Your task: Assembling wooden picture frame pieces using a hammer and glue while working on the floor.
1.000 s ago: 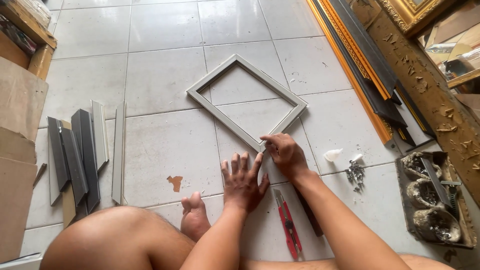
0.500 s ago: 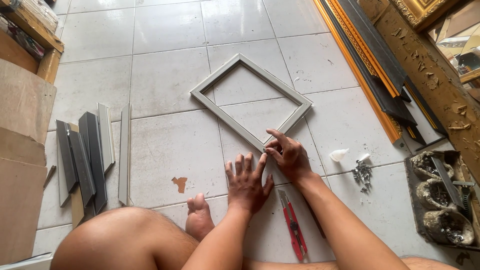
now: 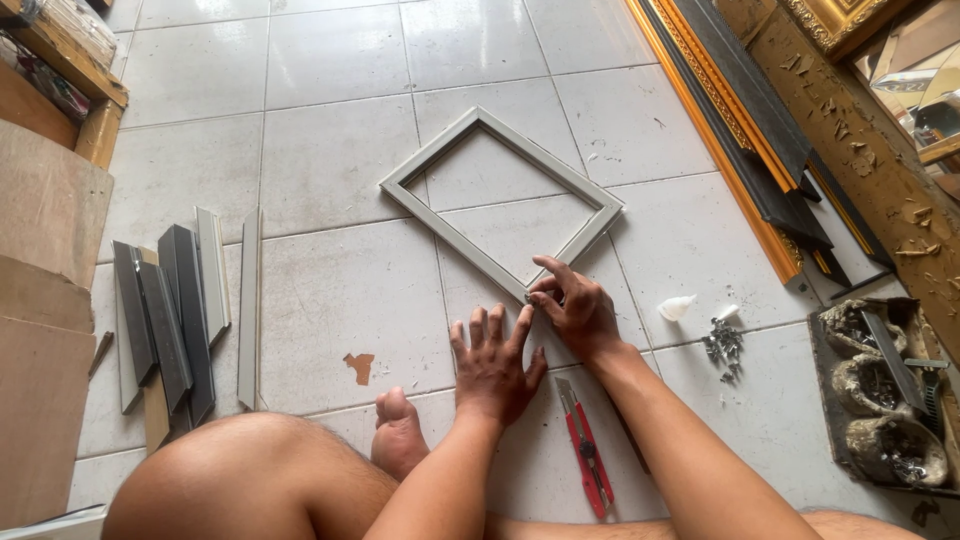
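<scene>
- On the tiled floor before our knees lies the frame, turned like a diamond, its near corner under our hands.
- We judge the corner joint could slip or open if the right hand pushes sideways, since nothing clamps the frame.
- Our right fingers are pinched narrow at that near corner; whether they hold a small part, we cannot tell.
- Our left hand lies flat, fingers spread wide, just below the corner, holding nothing.
- Below the frame lies a red knife; screws sit right of it; grey strips lie well left.
</scene>
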